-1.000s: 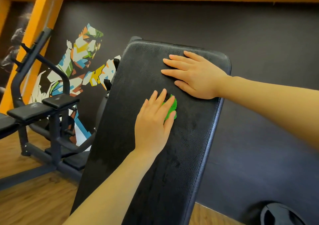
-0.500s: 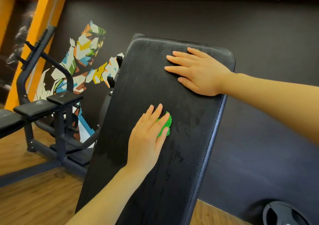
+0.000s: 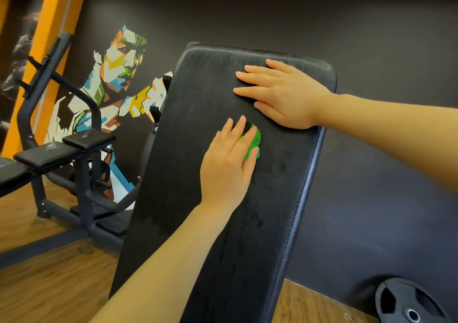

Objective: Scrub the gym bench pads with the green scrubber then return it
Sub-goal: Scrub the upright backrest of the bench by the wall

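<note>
A black bench pad (image 3: 198,174) slopes up through the middle of the frame, its textured surface showing darker streaks toward the lower part. The left hand (image 3: 226,167) lies flat on the pad near the centre of the frame, fingers straight and pressing down on the green scrubber (image 3: 252,144), which peeks out from under the fingertips on their right side. The right hand (image 3: 285,94) rests open and flat on the upper part of the pad, palm down, fingers pointing toward the left of the frame, just above the scrubber and holding nothing. At the left stands another bench (image 3: 62,149) on the wooden floor (image 3: 49,285), before a colourful mural (image 3: 119,74). A weight plate (image 3: 409,303) lies in the lower right corner.
</note>
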Action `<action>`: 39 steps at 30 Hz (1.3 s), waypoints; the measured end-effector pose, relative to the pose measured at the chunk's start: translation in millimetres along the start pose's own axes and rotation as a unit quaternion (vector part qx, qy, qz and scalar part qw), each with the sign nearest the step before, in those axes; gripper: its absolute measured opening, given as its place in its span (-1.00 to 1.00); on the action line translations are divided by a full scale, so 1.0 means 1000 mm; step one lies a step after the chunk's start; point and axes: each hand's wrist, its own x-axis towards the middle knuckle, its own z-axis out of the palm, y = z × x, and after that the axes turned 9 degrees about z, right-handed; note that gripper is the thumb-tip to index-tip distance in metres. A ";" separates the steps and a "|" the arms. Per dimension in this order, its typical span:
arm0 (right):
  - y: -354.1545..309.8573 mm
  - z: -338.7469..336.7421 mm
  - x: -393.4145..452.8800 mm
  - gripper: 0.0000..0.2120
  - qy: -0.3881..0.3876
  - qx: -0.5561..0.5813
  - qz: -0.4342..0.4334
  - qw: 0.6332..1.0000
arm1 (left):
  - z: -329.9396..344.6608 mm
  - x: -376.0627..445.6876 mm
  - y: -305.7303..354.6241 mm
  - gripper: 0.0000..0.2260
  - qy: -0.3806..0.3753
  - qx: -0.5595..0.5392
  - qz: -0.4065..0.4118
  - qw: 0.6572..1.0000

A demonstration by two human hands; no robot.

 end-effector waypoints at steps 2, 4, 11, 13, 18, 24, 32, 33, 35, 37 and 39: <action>0.000 0.000 -0.001 -0.45 0.001 -0.004 -0.002 1.000 | -0.003 -0.013 0.001 -0.62 -0.008 -0.005 0.004 1.000; 0.000 -0.001 -0.001 -0.44 0.000 -0.007 -0.001 1.000 | -0.008 -0.029 -0.002 -0.63 -0.019 -0.004 0.018 1.000; 0.000 -0.001 -0.002 -0.45 0.001 0.000 0.001 1.000 | -0.011 -0.031 0.000 -0.63 -0.018 -0.012 0.019 1.000; 0.001 -0.002 -0.001 -0.46 0.001 0.006 0.003 1.000 | -0.007 -0.020 0.003 -0.64 -0.007 -0.019 0.028 0.999; 0.000 -0.002 0.000 -0.46 -0.001 0.020 0.002 1.000 | 0.002 0.004 0.010 -0.65 0.003 -0.018 0.034 0.999; 0.001 -0.002 0.000 -0.45 -0.004 0.005 0.000 1.000 | -0.001 -0.012 0.008 -0.64 -0.010 -0.009 0.047 0.999; 0.015 -0.013 0.004 -0.39 -0.039 -0.034 -0.039 0.998 | -0.007 -0.042 0.004 -0.66 -0.013 -0.006 0.071 0.997; 0.018 -0.013 0.004 -0.40 -0.038 -0.039 -0.043 0.998 | -0.007 -0.042 0.004 -0.67 -0.012 -0.008 0.070 0.997; 0.022 -0.012 0.002 -0.42 -0.034 -0.035 -0.039 0.998 | -0.007 -0.041 0.005 -0.66 -0.012 -0.011 0.066 0.998; 0.021 -0.008 0.000 -0.45 -0.028 -0.024 -0.033 0.999 | -0.007 -0.039 0.005 -0.66 -0.014 -0.012 0.066 0.998; 0.020 -0.008 0.001 -0.45 -0.026 -0.017 -0.032 0.999 | -0.007 -0.033 0.005 -0.65 -0.016 -0.008 0.068 0.997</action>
